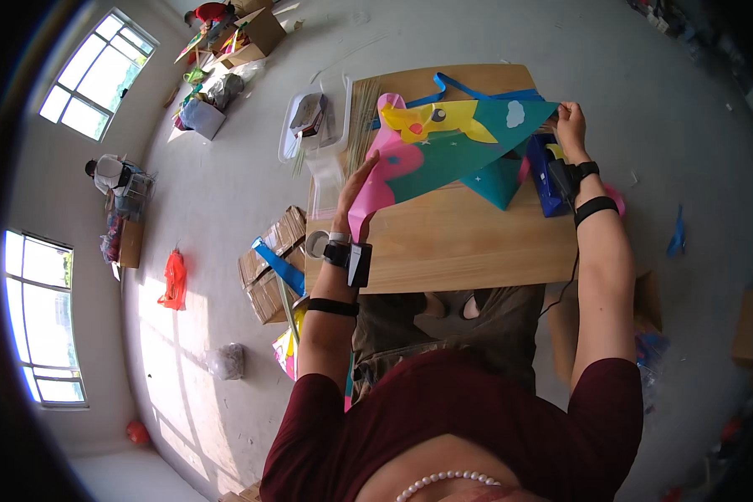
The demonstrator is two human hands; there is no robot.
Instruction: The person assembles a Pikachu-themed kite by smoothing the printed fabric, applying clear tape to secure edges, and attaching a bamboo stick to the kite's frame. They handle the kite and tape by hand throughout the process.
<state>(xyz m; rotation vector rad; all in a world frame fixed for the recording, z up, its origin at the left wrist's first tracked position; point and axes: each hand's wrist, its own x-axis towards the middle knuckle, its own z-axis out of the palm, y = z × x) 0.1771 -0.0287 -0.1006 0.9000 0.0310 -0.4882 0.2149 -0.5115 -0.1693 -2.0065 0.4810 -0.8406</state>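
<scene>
A thin, colourful kite sail (pixel 452 155) in teal, pink and yellow, with a cartoon figure and a white cloud, is stretched between my hands above the table. My left hand (pixel 356 191) grips its pink left edge, with the fingers partly hidden behind the sheet. At the right, my right hand (pixel 571 130) pinches the pointed teal corner. Another teal piece (pixel 492 184) hangs or lies beneath the sail; which one I cannot tell. Beside my right wrist sits a dark blue package (pixel 547 180) on the table.
On the wooden table (pixel 452 251) lie thin sticks (pixel 361 125) and a blue ribbon (pixel 468 88). A clear plastic tub (pixel 330 109) is at the left edge. Cardboard boxes (pixel 268 268) and a red bag (pixel 173 280) lie on the floor. Other people (pixel 213 15) are farther off.
</scene>
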